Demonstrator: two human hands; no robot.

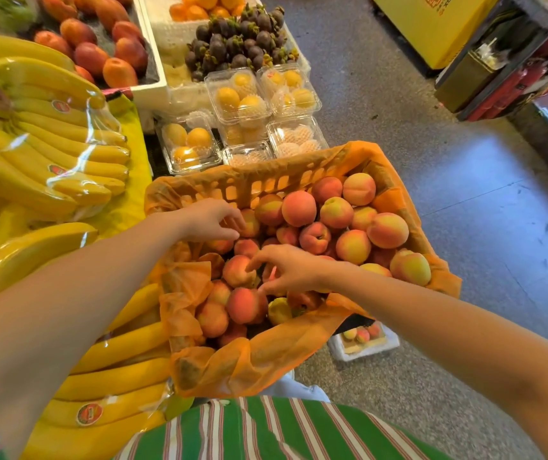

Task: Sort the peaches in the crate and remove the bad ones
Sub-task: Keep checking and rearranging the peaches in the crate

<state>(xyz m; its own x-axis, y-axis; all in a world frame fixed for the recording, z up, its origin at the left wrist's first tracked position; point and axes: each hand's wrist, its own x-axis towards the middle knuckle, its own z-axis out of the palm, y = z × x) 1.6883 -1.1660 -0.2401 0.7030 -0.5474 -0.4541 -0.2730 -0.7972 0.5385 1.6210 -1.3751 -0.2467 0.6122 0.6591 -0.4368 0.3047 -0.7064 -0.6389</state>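
Open air above the crate (408, 207), so entry from the top is free. Peaches (335, 220) heap high toward its far right corner, crowding that side. Orange liner (199, 293) bunches inward along the left edge. Bagged bananas (50, 134) press close on the left; clear fruit boxes (238, 94) block the far edge. Bare floor (481, 200) lies right.
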